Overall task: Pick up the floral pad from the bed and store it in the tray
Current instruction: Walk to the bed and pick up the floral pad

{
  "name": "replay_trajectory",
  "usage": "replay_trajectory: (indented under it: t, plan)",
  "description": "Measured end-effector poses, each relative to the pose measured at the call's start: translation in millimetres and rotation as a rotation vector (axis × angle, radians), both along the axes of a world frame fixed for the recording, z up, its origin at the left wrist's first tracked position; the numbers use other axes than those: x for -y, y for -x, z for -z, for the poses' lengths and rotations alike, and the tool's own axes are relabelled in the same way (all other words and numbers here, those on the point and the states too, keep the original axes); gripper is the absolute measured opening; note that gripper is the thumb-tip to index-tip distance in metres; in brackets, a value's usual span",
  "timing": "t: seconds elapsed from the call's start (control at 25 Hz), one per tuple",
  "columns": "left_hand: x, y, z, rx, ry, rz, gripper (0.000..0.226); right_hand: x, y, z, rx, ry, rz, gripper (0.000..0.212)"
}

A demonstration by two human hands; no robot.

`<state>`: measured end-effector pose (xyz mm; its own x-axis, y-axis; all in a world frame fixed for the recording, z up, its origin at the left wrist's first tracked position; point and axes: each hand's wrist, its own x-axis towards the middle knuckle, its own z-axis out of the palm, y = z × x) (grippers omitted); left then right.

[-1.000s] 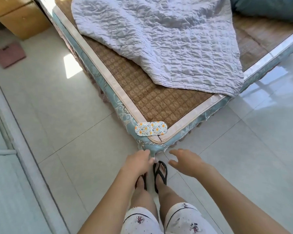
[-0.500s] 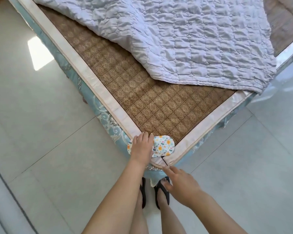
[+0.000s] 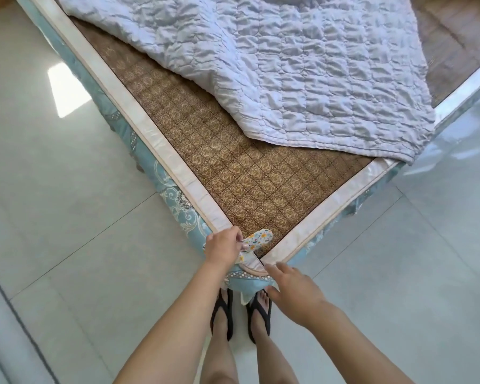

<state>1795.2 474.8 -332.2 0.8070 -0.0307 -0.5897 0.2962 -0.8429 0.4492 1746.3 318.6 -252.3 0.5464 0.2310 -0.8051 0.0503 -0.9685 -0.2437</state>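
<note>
Pinching one end of the small floral fabric pad point(image 3: 258, 240) at the bed point(image 3: 261, 189) corner, lower centre, the left hand point(image 3: 223, 247) could drop it; the right hand point(image 3: 294, 292) hovers beside, fingers spread wide, holding nothing.

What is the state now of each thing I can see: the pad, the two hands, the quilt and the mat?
floral pad: pinched at its near end, tilted up off the bed corner
left hand: closed on the pad
right hand: open, empty, beside the bed corner
quilt: rumpled, partly covering the mat
woven mat: flat, near corner uncovered
</note>
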Motion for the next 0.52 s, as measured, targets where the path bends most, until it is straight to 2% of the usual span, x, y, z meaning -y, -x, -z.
replay_trajectory:
  t: [0.08,0.16,0.32,0.4,0.52]
  plan:
    - [-7,7,-32,-0.028,0.092,-0.075,0.006,0,-4,-22,0.043,-0.024,-0.021,0.052]
    - [-17,16,-73,-0.019,0.151,-0.114,0.015,-2,-10,-48,0.101,-0.056,-0.039,0.052]
    - [-41,38,-162,0.026,0.162,-0.155,0.014,-19,-23,-111,0.254,-0.150,-0.107,0.054]
    - [-54,54,-201,0.058,0.186,-0.264,0.011,-39,-31,-144,0.333,-0.190,-0.183,0.054]
    - [-80,76,-244,0.099,0.315,-0.515,0.021,-77,-39,-189,0.351,-0.275,-0.292,0.058]
